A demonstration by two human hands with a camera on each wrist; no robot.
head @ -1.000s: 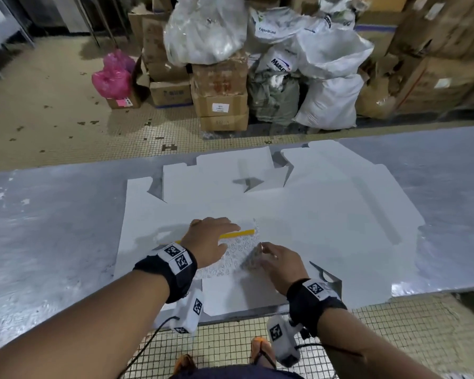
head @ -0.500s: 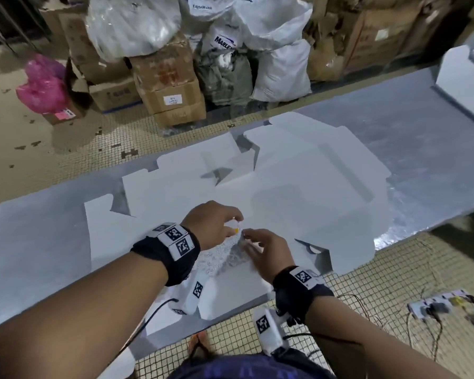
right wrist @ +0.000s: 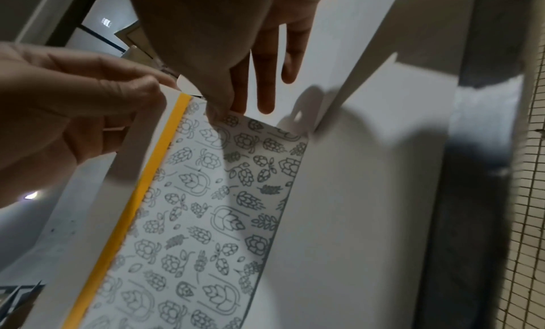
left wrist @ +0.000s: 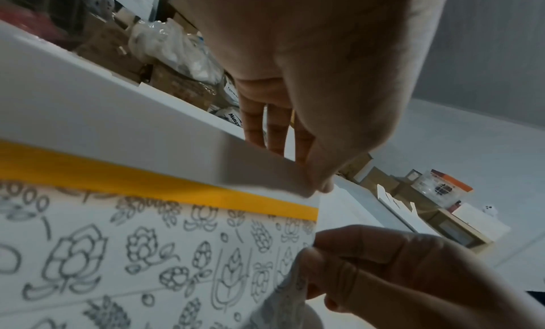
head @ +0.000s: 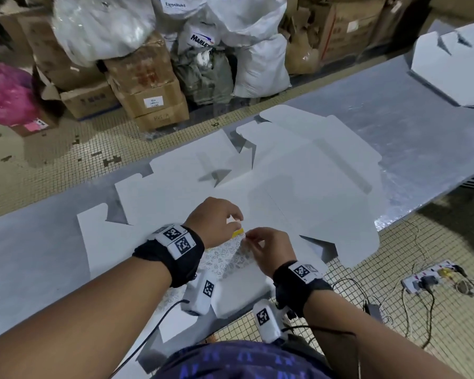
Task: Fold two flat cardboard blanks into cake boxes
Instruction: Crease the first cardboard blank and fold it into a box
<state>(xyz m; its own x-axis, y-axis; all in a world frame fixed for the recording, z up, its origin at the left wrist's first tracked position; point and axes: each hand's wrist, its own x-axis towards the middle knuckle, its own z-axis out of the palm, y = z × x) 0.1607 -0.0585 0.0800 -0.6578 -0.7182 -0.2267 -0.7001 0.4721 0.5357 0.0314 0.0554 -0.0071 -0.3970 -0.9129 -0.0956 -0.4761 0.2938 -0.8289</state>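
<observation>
Cardboard blank (head: 298,192) lies flat on the grey table (head: 33,258), its printed flap (right wrist: 206,205) raised at the near edge. Left hand (head: 216,222) pinches the flap's white edge beside the yellow strip (left wrist: 165,189); right hand (head: 268,248) apparently pinches its corner.

A long grey table (head: 394,110) is set on a small-tiled beige floor (head: 52,149). Behind it, brown cardboard boxes (head: 148,86), white sacks (head: 257,67) and a pink bag (head: 6,97) are piled.
</observation>
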